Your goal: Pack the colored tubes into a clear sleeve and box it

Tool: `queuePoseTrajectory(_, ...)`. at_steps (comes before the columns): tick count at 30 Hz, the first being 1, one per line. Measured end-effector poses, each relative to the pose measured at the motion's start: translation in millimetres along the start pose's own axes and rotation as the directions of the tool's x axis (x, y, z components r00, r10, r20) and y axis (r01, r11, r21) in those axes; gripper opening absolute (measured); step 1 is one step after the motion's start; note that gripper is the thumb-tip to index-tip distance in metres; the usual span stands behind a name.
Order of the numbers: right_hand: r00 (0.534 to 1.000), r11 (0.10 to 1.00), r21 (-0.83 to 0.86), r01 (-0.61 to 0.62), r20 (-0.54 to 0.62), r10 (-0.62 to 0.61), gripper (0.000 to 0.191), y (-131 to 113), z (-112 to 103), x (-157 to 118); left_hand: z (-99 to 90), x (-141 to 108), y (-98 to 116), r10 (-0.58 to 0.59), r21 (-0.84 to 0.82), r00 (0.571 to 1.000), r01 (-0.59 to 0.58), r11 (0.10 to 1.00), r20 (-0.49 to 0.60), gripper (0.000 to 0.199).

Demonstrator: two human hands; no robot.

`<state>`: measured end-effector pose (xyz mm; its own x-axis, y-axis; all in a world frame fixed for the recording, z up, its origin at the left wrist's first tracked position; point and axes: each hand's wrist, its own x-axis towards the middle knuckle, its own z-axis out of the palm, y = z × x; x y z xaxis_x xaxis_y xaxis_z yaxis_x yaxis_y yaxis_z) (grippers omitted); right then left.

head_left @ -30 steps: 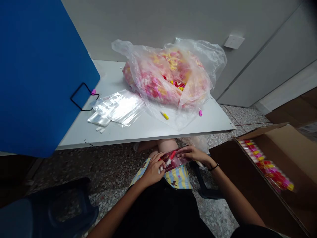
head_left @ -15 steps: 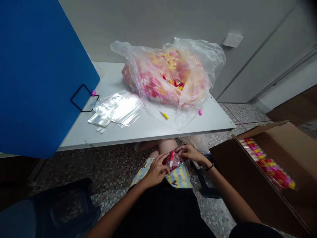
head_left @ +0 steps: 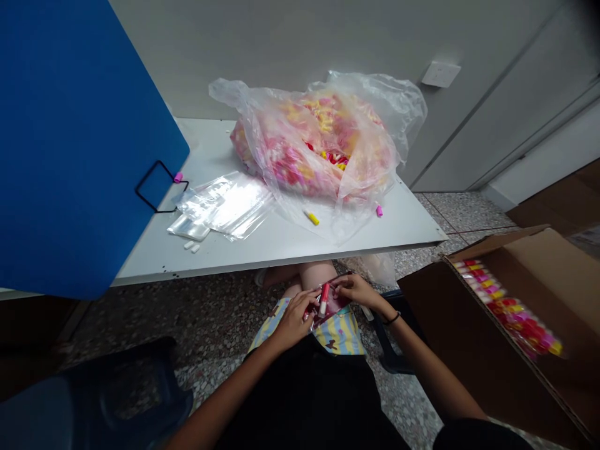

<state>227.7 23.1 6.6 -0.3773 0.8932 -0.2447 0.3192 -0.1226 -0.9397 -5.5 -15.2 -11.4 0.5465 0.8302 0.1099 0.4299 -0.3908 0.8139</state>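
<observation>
Down in my lap, both hands grip a small clear plastic bag (head_left: 334, 305) with a red printed card inside. A red-and-white marker (head_left: 324, 299) stands upright in it. My left hand (head_left: 294, 322) holds the bag's lower left side, and my right hand (head_left: 358, 291) pinches its upper edge. On the table above, a large clear plastic sack (head_left: 309, 147) bulges with pink, yellow and red markers. A loose yellow marker (head_left: 312, 218) and a pink cap (head_left: 379, 211) lie near it.
A stack of flat clear bags (head_left: 225, 206) and small white pieces (head_left: 192, 247) lie on the white table (head_left: 281, 249). A blue board (head_left: 79, 150) with a black wire loop blocks the left. An open cardboard box (head_left: 487, 319) holding rows of markers stands at right.
The small bag has turned between my hands, and its marker has gone from tilted to upright. My hands have stayed on the bag, and the view has shifted slightly.
</observation>
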Motion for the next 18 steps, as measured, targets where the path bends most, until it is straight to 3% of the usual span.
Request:
queuePoseTrajectory(4,0.997,0.999,-0.014,0.036,-0.062,-0.037,0.026,3.1,4.5,0.7,-1.0,7.6,1.0,0.046,0.118,0.999,-0.046,0.992,0.008,0.048)
queuePoseTrajectory(10,0.981,0.968,-0.169,0.187,0.084,-0.175,0.026,-6.8,13.3,2.0,-8.4,17.7,-6.0,0.131,0.147,0.986,-0.146,0.978,0.107,0.083)
queuePoseTrajectory(14,0.976,0.919,-0.329,0.217,0.08,-0.201,0.018,-16.4,18.7,3.9,-12.8,21.6,-12.0,0.11,-0.006,0.99,-0.11,0.994,0.089,0.07)
queuePoseTrajectory(18,0.979,0.894,-0.416,0.164,-0.045,-0.201,0.012,-28.7,17.8,1.9,-10.3,31.3,-10.4,-0.045,-0.333,0.998,0.056,0.941,0.041,0.046)
